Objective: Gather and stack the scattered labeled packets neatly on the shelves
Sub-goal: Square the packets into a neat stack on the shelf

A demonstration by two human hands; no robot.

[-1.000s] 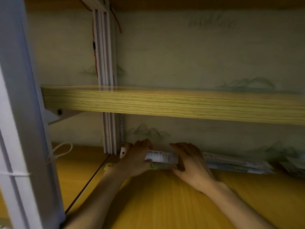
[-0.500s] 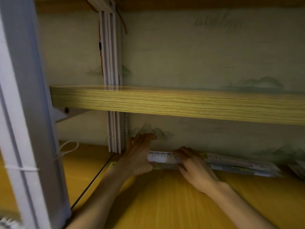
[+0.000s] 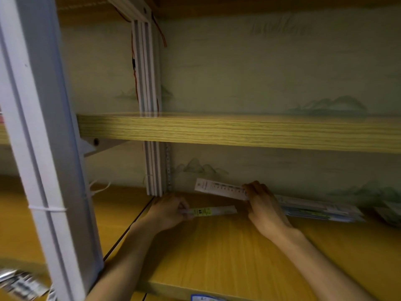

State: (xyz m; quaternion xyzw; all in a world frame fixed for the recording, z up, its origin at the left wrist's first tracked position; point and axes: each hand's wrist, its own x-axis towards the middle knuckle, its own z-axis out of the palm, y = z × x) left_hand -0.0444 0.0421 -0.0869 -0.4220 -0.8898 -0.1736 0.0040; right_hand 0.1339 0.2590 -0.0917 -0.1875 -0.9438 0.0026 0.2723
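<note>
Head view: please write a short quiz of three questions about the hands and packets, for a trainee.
1. True or false: the left hand holds a packet with a yellow label.
2. What does the right hand grip? A) white printed packet B) a cable C) nothing
3. Fill in: a stack of packets lies on the lower shelf, to the ____ of the right hand.

Key: 1 true; 2 A; 3 right.

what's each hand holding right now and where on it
The left hand pinches the yellow-labelled packet at its left end. The right hand holds the white printed packet by its right end, raised off the shelf.
</note>
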